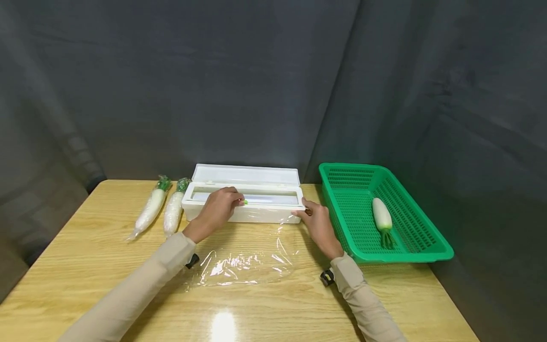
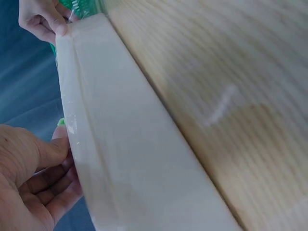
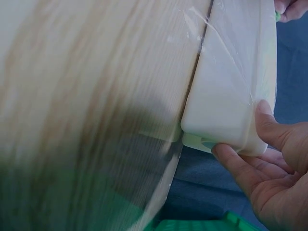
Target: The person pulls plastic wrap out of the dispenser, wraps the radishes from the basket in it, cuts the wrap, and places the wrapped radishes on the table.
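Observation:
A white cling film dispenser [image 1: 260, 216] stands on the table with its lid [image 1: 248, 175] raised at the back. My left hand [image 1: 218, 206] is at the middle of its front edge, pinching a small green slide cutter [image 1: 245, 202], mostly hidden by the fingers. With my right hand [image 1: 316, 223] I grip the dispenser's right end, thumb on top and fingers against the end wall in the right wrist view. A sheet of clear cling film [image 1: 239, 263] runs from the front edge down onto the table and lies there wrinkled.
Two white radishes wrapped in film [image 1: 149, 209] lie left of the dispenser. At the right stands a green basket [image 1: 354, 247] holding one radish [image 1: 380, 213] with trimmed green stalks. A dark curtain [image 1: 213, 85] hangs behind the wooden table [image 1: 171, 308].

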`<state>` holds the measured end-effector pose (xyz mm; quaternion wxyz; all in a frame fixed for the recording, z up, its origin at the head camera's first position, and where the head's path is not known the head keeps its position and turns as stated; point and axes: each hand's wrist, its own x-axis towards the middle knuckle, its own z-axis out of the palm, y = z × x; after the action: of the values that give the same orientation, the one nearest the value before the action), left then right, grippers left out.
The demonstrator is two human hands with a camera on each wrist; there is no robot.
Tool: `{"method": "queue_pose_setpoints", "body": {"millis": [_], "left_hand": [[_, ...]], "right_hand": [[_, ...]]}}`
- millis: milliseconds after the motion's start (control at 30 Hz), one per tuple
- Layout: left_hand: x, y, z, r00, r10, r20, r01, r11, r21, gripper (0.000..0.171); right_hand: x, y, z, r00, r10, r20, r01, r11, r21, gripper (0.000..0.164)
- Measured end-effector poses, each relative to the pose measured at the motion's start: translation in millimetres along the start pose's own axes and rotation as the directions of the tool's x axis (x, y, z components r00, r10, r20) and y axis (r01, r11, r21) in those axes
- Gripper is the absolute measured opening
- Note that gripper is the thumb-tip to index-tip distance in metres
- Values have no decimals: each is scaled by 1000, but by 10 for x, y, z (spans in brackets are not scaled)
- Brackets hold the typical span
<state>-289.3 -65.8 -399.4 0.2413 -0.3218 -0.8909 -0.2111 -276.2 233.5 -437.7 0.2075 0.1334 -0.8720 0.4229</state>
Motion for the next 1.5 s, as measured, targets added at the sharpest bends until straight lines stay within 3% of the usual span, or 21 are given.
{"method": "queue_pose_setpoints", "body": {"millis": [367,767,1133,1500], "left_hand": [[-85,-85,-58,1000,-19,7,19,1000,16,5],[-311,-397,-273,996,-66,-59,70,995,70,4],[-536,-556,-350,994,27,-106,-11,989,150,5],[-534,-599,-494,991,66,-119,-45,985,169,7]], "right_hand": [[-23,9,4,1000,10,29,-11,1000,29,50],[-22,37,-95,1000,19,14,-18,1000,-10,51],[-95,73,68,999,21,37,-21,1000,-7,52],[-82,40,96,999,-34,21,34,999,-7,50]]}}
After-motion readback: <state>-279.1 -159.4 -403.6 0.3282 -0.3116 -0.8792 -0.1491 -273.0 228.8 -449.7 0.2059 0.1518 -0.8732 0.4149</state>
